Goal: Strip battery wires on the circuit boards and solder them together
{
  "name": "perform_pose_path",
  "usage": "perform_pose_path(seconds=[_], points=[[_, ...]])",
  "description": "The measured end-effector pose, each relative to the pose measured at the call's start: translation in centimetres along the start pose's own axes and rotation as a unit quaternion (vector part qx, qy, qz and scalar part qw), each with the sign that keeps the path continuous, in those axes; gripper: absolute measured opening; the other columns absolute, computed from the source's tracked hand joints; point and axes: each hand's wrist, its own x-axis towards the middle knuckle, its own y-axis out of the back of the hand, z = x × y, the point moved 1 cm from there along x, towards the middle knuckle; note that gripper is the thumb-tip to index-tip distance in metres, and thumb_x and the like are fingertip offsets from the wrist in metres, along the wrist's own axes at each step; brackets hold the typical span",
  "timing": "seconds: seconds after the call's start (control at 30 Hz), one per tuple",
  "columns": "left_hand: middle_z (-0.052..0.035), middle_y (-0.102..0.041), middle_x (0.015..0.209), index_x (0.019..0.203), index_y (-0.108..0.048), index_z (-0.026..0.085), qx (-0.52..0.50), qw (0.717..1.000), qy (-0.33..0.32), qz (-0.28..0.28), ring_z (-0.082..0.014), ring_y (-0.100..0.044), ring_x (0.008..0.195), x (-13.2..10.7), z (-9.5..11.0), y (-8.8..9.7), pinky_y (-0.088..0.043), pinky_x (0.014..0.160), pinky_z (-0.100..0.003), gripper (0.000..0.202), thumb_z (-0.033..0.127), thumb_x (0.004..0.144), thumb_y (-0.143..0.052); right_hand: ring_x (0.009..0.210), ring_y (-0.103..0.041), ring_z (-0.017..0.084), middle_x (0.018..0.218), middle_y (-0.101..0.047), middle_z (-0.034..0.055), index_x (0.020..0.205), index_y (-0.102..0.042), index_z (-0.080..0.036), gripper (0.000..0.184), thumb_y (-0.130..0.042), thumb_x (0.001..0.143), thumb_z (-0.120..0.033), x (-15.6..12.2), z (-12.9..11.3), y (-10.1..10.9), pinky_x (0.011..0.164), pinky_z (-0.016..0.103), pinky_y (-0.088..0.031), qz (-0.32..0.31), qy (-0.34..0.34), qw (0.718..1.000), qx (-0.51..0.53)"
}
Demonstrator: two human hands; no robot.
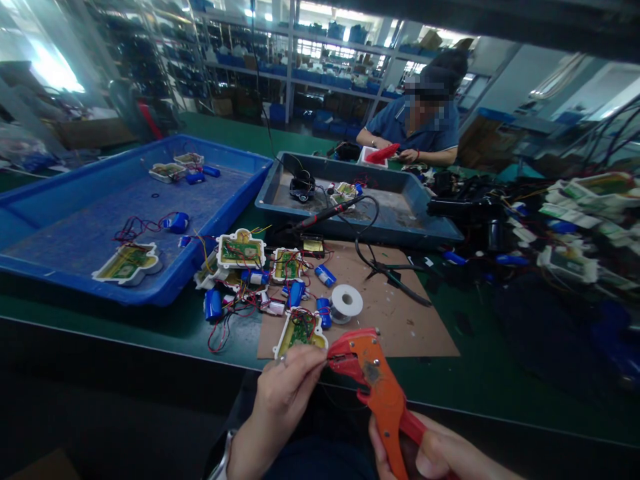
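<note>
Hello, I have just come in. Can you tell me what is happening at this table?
A person sits at a green workbench. The right hand grips an orange wire stripper by its handles. The left hand pinches something thin, probably a wire, at the tool's head, just below a white case with a circuit board. More such cases, blue battery cells and a solder spool lie behind. A soldering iron rests on a grey tray. Across the bench another person works.
</note>
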Motion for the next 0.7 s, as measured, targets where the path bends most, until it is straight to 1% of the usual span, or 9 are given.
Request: perform_pose_path(seconds=[0.17, 0.27, 0.37, 0.47, 0.53, 0.6, 0.63, 0.67, 0.7], points=[[-0.0043, -0.073, 0.085, 0.100, -0.061, 0.016, 0.041, 0.999, -0.023, -0.015, -0.0114, -0.071, 0.081, -0.03, -0.07, 0.03, -0.056, 0.072, -0.018, 0.018, 0.018, 0.096, -0.044, 0.059, -0.046, 0.011, 0.069, -0.058, 0.0059, 0.090, -0.056, -0.010, 0.033, -0.057, 0.065, -0.031, 0.05, -0.03, 0.08, 0.055, 0.023, -0.025, 0.004, 0.003, 1.000, 0.003], [-0.0035, -0.073, 0.086, 0.102, -0.061, 0.018, 0.046, 0.998, -0.028, -0.025, -0.0115, -0.070, 0.081, -0.01, -0.20, 0.08, -0.057, 0.072, -0.019, 0.018, 0.017, 0.096, -0.043, 0.059, -0.048, 0.011, 0.068, -0.057, 0.0055, 0.088, -0.056, -0.010, 0.030, -0.058, 0.065, -0.029, 0.07, -0.27, -0.18, 0.054, 0.022, -0.027, 0.006, 0.003, 1.000, 0.017], [-0.0031, -0.073, 0.087, 0.104, -0.060, 0.018, 0.039, 0.999, -0.020, -0.032, -0.0117, -0.070, 0.083, -0.07, -0.31, 0.09, -0.057, 0.073, -0.019, 0.018, 0.017, 0.096, -0.044, 0.057, -0.048, 0.010, 0.068, -0.056, 0.0044, 0.087, -0.057, -0.011, 0.027, -0.058, 0.066, -0.027, 0.07, -0.39, -0.36, 0.052, 0.021, -0.029, -0.012, 0.003, 0.999, 0.039], [-0.0039, -0.072, 0.089, 0.106, -0.060, 0.018, 0.022, 0.999, -0.010, -0.044, -0.0121, -0.070, 0.084, -0.19, -0.31, -0.07, -0.056, 0.073, -0.020, 0.018, 0.016, 0.095, -0.045, 0.052, -0.043, 0.008, 0.066, -0.052, 0.0024, 0.086, -0.056, -0.012, 0.023, -0.058, 0.067, -0.027, 0.21, -0.13, -0.34, 0.049, 0.019, -0.029, -0.027, 0.013, 0.998, 0.054], [-0.0045, -0.073, 0.088, 0.105, -0.061, 0.018, 0.010, 0.999, -0.004, -0.038, -0.0128, -0.070, 0.081, -0.19, -0.20, -0.27, -0.057, 0.071, -0.020, 0.018, 0.015, 0.094, -0.046, 0.046, -0.034, 0.006, 0.061, -0.046, -0.0015, 0.083, -0.055, -0.014, 0.018, -0.057, 0.070, -0.026, 0.43, 0.17, -0.30, 0.045, 0.017, -0.024, -0.021, 0.028, 0.996, 0.079], [-0.0046, -0.073, 0.084, 0.101, -0.064, 0.018, -0.019, 0.999, 0.022, -0.024, -0.0135, -0.071, 0.077, 0.02, 0.00, -0.50, -0.057, 0.068, -0.020, 0.016, 0.014, 0.092, -0.051, 0.041, -0.025, 0.004, 0.056, -0.040, -0.0053, 0.080, -0.053, -0.016, 0.012, -0.055, 0.072, -0.024, 0.64, 0.35, -0.36, 0.042, 0.015, -0.018, -0.029, 0.042, 0.993, 0.111], [-0.0043, -0.073, 0.082, 0.097, -0.066, 0.018, -0.048, 0.997, 0.054, -0.017, -0.0137, -0.071, 0.074, 0.21, 0.09, -0.61, -0.057, 0.066, -0.020, 0.014, 0.013, 0.090, -0.054, 0.041, -0.024, 0.003, 0.055, -0.039, -0.0059, 0.081, -0.053, -0.016, 0.012, -0.055, 0.072, -0.024, 0.68, 0.33, -0.42, 0.042, 0.015, -0.018, -0.039, 0.050, 0.991, 0.121], [-0.0041, -0.074, 0.079, 0.093, -0.067, 0.017, -0.091, 0.990, 0.103, -0.009, -0.0138, -0.071, 0.071, 0.44, 0.16, -0.70, -0.057, 0.064, -0.020, 0.012, 0.014, 0.088, -0.056, 0.042, -0.028, 0.004, 0.056, -0.041, -0.0050, 0.083, -0.055, -0.016, 0.015, -0.057, 0.072, -0.025, 0.64, 0.23, -0.48, 0.043, 0.015, -0.021, -0.047, 0.061, 0.989, 0.123], [-0.0039, -0.074, 0.076, 0.089, -0.068, 0.017, -0.146, 0.975, 0.166, -0.002, -0.0140, -0.072, 0.068, 0.70, 0.20, -0.77, -0.058, 0.063, -0.019, 0.010, 0.015, 0.087, -0.058, 0.046, -0.038, 0.005, 0.061, -0.047, -0.0023, 0.087, -0.057, -0.015, 0.020, -0.059, 0.070, -0.026, 0.52, 0.07, -0.53, 0.047, 0.016, -0.028, -0.055, 0.066, 0.990, 0.115]])
